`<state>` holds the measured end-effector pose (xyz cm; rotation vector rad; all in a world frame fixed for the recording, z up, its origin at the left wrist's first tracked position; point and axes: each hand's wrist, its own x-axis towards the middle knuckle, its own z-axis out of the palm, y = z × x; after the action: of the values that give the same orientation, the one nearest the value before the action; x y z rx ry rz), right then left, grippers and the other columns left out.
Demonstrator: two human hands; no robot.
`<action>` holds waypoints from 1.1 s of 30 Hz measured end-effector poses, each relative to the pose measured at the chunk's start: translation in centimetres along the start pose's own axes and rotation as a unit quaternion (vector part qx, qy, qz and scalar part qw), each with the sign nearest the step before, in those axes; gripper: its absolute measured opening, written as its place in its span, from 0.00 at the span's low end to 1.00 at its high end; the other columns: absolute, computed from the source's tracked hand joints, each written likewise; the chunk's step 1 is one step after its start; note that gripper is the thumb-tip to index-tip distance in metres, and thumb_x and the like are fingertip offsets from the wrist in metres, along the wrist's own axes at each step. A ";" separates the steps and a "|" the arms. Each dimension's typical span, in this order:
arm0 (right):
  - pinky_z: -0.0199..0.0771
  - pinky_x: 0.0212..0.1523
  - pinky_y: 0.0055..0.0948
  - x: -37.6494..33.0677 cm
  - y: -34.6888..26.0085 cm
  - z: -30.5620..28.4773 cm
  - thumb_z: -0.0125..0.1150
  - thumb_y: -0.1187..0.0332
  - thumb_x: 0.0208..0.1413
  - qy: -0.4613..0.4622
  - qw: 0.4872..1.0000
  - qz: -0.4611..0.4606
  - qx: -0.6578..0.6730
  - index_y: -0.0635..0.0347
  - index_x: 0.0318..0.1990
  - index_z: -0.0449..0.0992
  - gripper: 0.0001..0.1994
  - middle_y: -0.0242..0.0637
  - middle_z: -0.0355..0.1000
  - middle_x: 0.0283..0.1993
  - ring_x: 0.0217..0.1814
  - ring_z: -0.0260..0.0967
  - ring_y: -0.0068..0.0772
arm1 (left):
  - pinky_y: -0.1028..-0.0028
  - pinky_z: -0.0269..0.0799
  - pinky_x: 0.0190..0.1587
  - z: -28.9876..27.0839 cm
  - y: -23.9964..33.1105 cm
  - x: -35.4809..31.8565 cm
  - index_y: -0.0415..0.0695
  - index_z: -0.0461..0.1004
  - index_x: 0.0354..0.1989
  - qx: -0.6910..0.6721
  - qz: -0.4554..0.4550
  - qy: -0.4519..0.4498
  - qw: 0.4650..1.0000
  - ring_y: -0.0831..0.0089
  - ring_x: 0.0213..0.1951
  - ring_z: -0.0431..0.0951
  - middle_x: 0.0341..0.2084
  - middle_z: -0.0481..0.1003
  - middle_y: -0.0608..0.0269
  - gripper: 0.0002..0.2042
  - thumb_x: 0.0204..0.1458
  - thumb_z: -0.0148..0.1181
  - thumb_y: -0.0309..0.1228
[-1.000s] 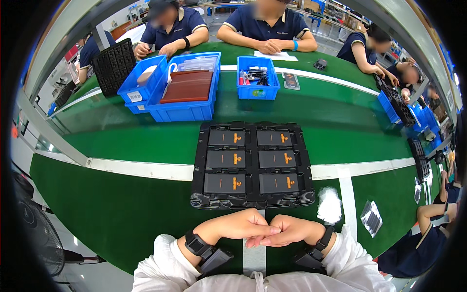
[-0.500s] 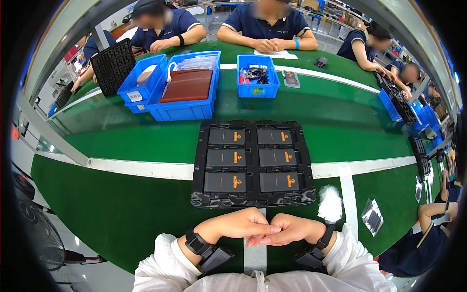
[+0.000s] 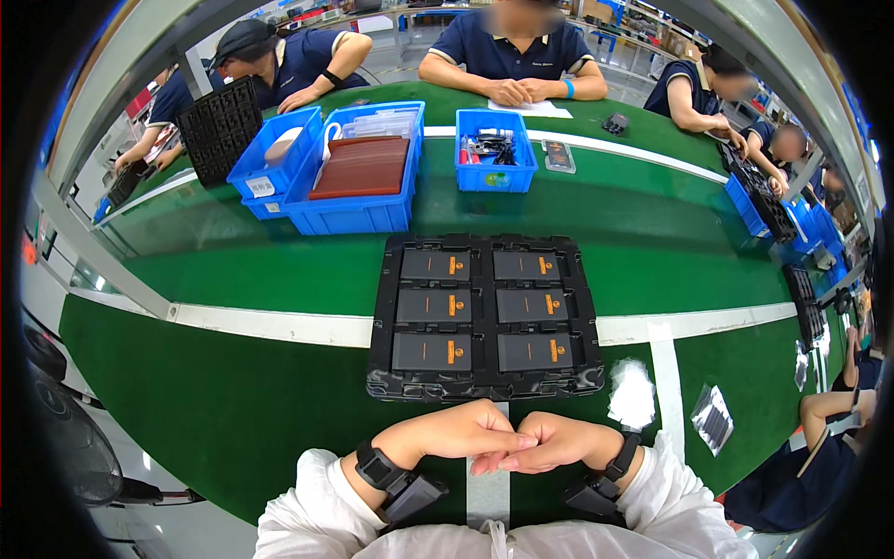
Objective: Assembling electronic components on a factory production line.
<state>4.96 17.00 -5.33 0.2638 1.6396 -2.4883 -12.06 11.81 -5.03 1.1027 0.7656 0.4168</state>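
Observation:
In front of my body, my left hand point(image 3: 463, 434) and my right hand point(image 3: 562, 442) meet at the fingertips. Their fingers are bent and closed together, some tucked under the others, and no object shows in either. Just beyond them lies a black plastic tray point(image 3: 483, 317) across the white strip on the green table. Several flat dark boxes with orange marks, such as the near-left box point(image 3: 432, 352), sit in its two columns of pockets. Neither hand touches the tray. Each wrist wears a black strap with a dark device.
Right of the tray are a white translucent bag point(image 3: 632, 393) and a clear packet of dark strips point(image 3: 713, 419). Farther back stand a blue bin of brown sheets point(image 3: 358, 168) and a small blue bin of tools point(image 3: 495, 177). Several people in navy shirts sit around the table.
My hands keep the same pose, and the tray and its boxes stay put. The person at the far left has leaned over toward the left. The view has tipped very slightly.

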 end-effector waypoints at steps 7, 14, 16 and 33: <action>0.43 0.13 0.17 -0.1 0.1 -0.1 0.48 0.65 0.53 -0.004 1.000 -0.008 -0.012 0.63 0.30 0.73 0.11 0.21 0.49 0.09 0.11 0.42 0.12 | 0.84 0.59 0.14 0.2 0.0 0.1 0.39 0.69 0.10 -0.001 0.006 0.006 1.000 0.82 0.10 0.66 0.07 0.67 0.65 0.23 0.50 0.47 0.44; 0.43 0.13 0.16 -0.1 -0.7 0.3 0.48 0.64 0.53 0.002 1.000 0.014 -0.024 0.63 0.28 0.72 0.12 0.21 0.49 0.09 0.11 0.42 0.12 | 0.85 0.60 0.16 0.1 0.1 -0.1 0.38 0.69 0.12 0.015 0.001 0.001 1.000 0.84 0.12 0.67 0.07 0.67 0.66 0.21 0.51 0.47 0.41; 0.42 0.12 0.16 0.0 -0.6 0.3 0.48 0.63 0.53 0.009 0.999 0.018 -0.034 0.62 0.24 0.72 0.13 0.21 0.49 0.09 0.11 0.43 0.12 | 0.85 0.60 0.16 0.1 0.2 -0.2 0.38 0.69 0.13 0.004 -0.001 -0.002 1.000 0.84 0.13 0.67 0.07 0.67 0.66 0.21 0.51 0.47 0.41; 0.44 0.12 0.15 0.0 0.0 0.0 0.47 0.61 0.53 0.005 0.999 0.007 -0.043 0.57 0.09 0.59 0.22 0.23 0.52 0.08 0.11 0.45 0.12 | 0.84 0.61 0.16 0.1 0.1 -0.1 0.38 0.69 0.13 0.002 0.008 0.000 1.000 0.83 0.12 0.67 0.08 0.67 0.66 0.21 0.50 0.47 0.41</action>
<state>4.95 17.04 -5.32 0.2772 1.7384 -2.4020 -12.07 11.76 -4.85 1.1133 0.7578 0.4292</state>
